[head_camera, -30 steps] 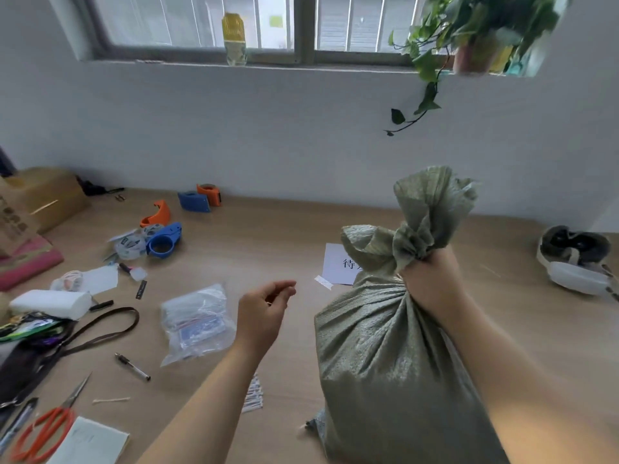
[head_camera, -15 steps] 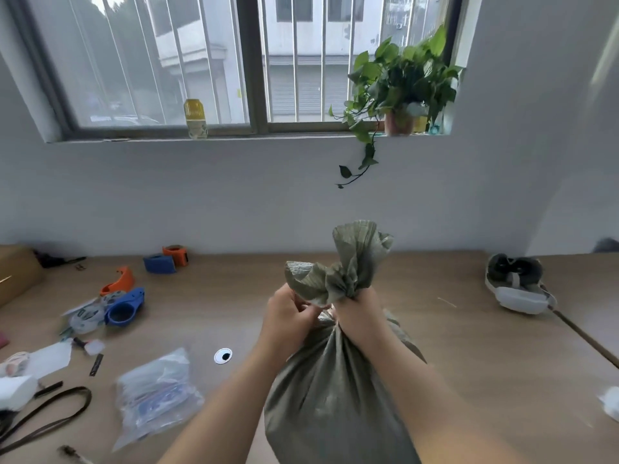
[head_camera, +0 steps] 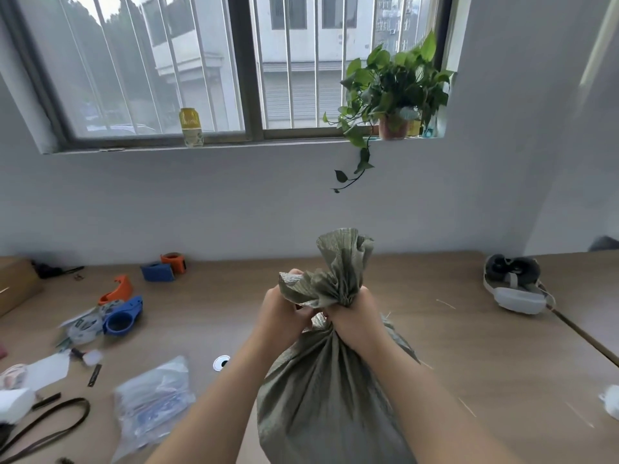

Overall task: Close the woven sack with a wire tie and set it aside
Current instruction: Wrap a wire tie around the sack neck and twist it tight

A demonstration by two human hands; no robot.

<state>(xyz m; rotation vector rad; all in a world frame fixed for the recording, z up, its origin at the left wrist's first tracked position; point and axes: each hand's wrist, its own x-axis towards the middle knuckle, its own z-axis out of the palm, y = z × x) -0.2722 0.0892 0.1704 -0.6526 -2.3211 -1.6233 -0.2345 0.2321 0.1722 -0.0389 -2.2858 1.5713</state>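
Note:
A grey-green woven sack (head_camera: 321, 390) stands upright on the wooden table (head_camera: 452, 346), its mouth gathered into a bunched neck that sticks up above both fists. My right hand (head_camera: 358, 319) is clenched around the neck from the right. My left hand (head_camera: 284, 316) presses against the neck from the left, fingers curled at the gather. No wire tie shows between the fingers; the spot is hidden by the hands and cloth.
Left of the sack lie a clear plastic bag (head_camera: 152, 401), blue (head_camera: 122, 318) and orange (head_camera: 115, 291) tape dispensers, a black strap (head_camera: 50, 426) and paper scraps. A grey headset (head_camera: 514, 284) rests at the far right. A potted plant (head_camera: 393, 92) sits on the windowsill.
My left hand came from open air over the table to the sack's neck and stays there. The view tilted up toward the window; the sack now sits centred.

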